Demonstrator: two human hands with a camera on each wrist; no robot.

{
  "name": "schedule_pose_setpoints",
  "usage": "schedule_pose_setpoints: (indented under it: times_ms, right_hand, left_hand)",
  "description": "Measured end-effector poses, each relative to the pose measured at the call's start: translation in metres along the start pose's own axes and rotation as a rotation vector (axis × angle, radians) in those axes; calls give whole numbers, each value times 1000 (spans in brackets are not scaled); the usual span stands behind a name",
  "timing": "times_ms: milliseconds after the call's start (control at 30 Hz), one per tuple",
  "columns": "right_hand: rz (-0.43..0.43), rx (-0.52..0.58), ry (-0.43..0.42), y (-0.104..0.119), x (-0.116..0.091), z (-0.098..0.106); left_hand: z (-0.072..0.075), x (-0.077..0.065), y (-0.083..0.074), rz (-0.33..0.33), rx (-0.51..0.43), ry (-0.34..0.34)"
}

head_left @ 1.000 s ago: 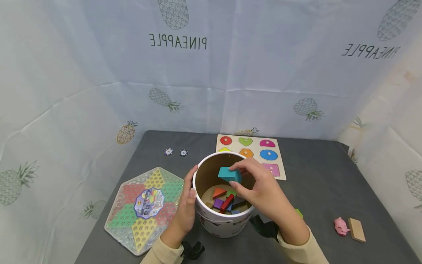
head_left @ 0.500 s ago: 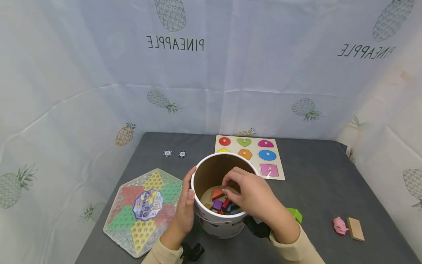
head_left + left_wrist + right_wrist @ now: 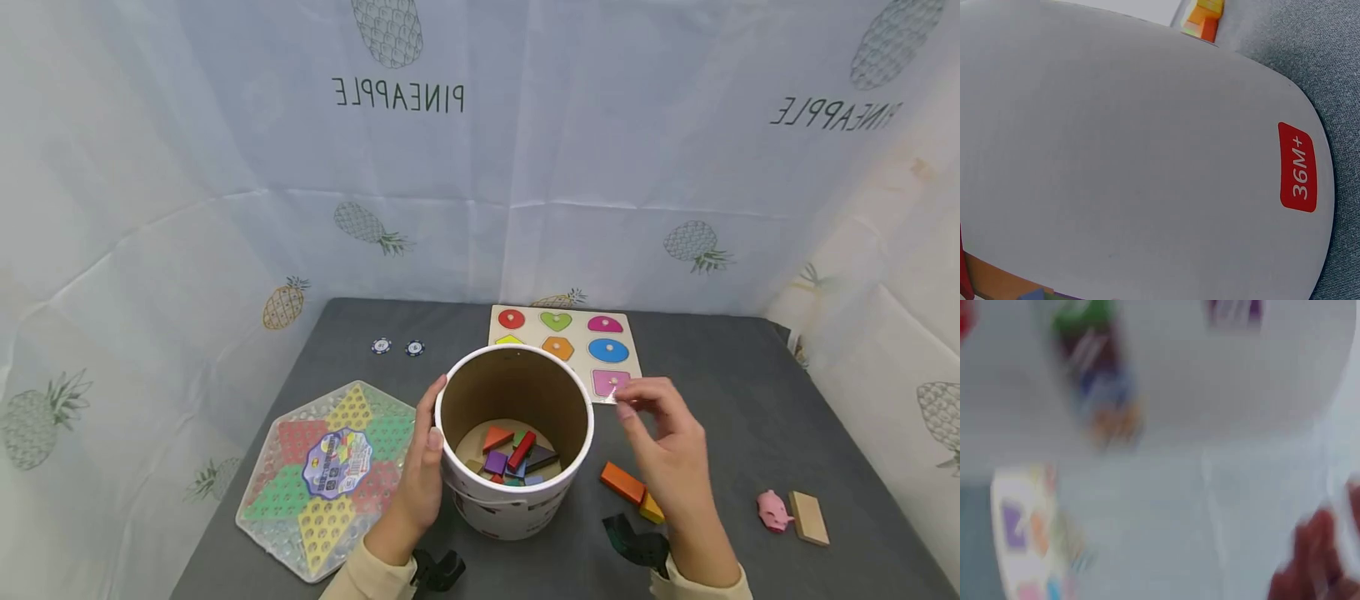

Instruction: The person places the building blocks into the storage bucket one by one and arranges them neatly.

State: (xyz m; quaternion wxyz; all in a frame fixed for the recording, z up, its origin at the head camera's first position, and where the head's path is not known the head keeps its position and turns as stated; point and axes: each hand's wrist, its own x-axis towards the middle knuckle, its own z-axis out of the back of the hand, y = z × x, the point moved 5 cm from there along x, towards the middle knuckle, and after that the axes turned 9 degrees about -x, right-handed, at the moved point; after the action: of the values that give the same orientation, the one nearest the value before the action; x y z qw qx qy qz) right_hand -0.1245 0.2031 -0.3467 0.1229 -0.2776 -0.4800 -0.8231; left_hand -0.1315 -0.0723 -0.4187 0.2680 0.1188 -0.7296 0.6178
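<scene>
A white bucket (image 3: 517, 510) stands upright in the middle of the table. Inside it lie several coloured blocks, among them a red block (image 3: 522, 450), an orange triangular block (image 3: 498, 438) and a purple block (image 3: 495, 462). My left hand (image 3: 422, 475) rests against the bucket's left side, its fingers reaching up to the rim. Its grey wall (image 3: 1147, 144) with a red 36M+ label fills the left wrist view. To the bucket's right is my right hand (image 3: 671, 450), fingers loosely bent and holding nothing. Beneath and beside it are an orange block (image 3: 622, 482) and a yellow block (image 3: 652, 509).
Left of the bucket lies a hexagonal Chinese checkers board (image 3: 281, 500). A shape puzzle board (image 3: 637, 385) lies behind the bucket, and two poker chips (image 3: 381, 345) lie at the back left. A pink pig (image 3: 774, 511) and a plain wooden block (image 3: 809, 517) are far right.
My right hand has let go of the turquoise block down in the bucket and moved out to the right. My left hand keeps its place at the bucket's side.
</scene>
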Motion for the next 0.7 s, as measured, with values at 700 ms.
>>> schedule_pose_setpoints:
  times_ms: [700]
  right_hand:
    - [-678, -602, 549, -158, -86, 21]
  left_hand:
    - [-1, 0, 1, -13, 22, 1]
